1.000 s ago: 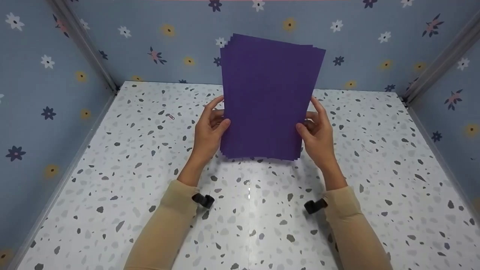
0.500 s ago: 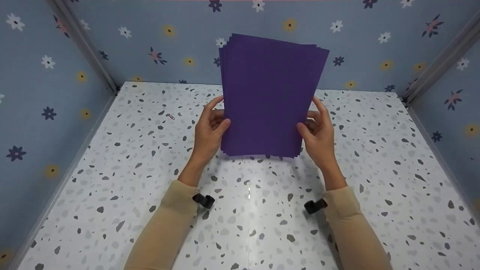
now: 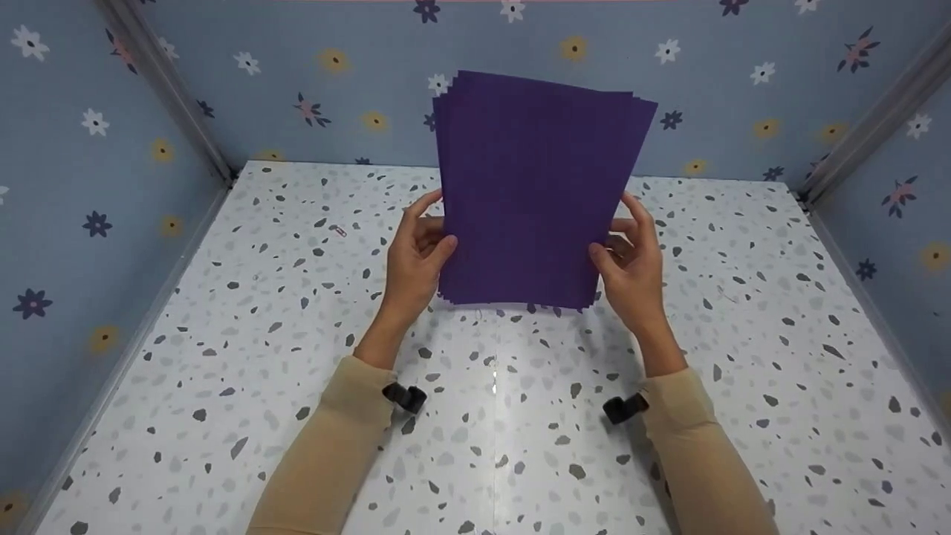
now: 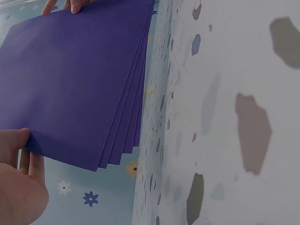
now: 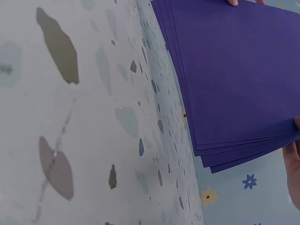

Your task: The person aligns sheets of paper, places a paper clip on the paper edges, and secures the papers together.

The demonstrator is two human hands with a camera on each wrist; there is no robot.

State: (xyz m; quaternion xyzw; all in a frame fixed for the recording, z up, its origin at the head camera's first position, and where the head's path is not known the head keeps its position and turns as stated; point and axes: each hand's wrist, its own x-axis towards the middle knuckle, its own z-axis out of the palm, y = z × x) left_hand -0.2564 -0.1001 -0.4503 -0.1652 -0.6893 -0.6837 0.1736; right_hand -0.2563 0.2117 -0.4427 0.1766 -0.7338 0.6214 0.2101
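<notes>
Several purple sheets of paper (image 3: pixel 535 193), slightly fanned at their corners and edges, are held up off the table between two hands. My left hand (image 3: pixel 414 264) pinches the left edge, its thumb on the front face and its fingers behind. On the opposite edge my right hand (image 3: pixel 631 264) grips the same way. In the left wrist view the sheets (image 4: pixel 70 79) show stepped lower corners beside the left thumb. Stepped edges of the sheets (image 5: pixel 239 75) also appear in the right wrist view, where the right hand (image 5: pixel 293 173) is partly cut off. Fingertips behind the paper are hidden.
A small red paper clip (image 3: pixel 340 231) lies on the speckled white table (image 3: pixel 297 334) to the left of the hands. Blue flowered walls (image 3: pixel 342 89) close in the table at the back and both sides. Black straps (image 3: pixel 405 397) sit at the sleeve cuffs.
The top right corners of the sheets have spread a little farther right. The bottom edge has risen slightly. Both hands keep their hold almost unmoved.
</notes>
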